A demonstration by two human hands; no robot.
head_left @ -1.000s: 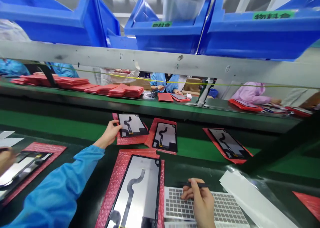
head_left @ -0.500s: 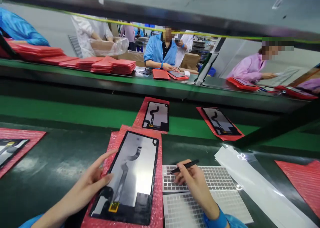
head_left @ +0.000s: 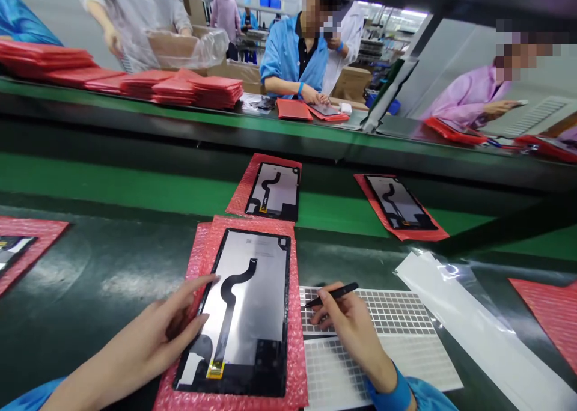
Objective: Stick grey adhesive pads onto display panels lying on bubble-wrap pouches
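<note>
A tablet display panel (head_left: 252, 297) lies back side up on red bubble-wrap bags (head_left: 295, 363), with a curved black flex cable (head_left: 229, 306) ending in a yellow-edged connector. My left hand (head_left: 155, 330) has its thumb and index finger spread, their tips touching the panel's left edge; its other fingers are partly hidden. In a pinch, my right hand (head_left: 349, 324) holds black tweezers (head_left: 340, 292), tilted, their tips at the left part of a sheet of small square stickers (head_left: 396, 312). Whether the tips grip a sticker is too small to tell.
Two more panels, one at the back (head_left: 274, 188) and another at back right (head_left: 399, 200), lie on red bags on the green strip. White sheets (head_left: 478, 327) and clear film lie right of my hand. Behind a raised shelf with stacked red bags (head_left: 216, 91), several people work.
The view has shifted, so the shelf and back panels appear higher. Reflections on the panel differ, and its cable shows more clearly. Both hands stay nearly where they were.
</note>
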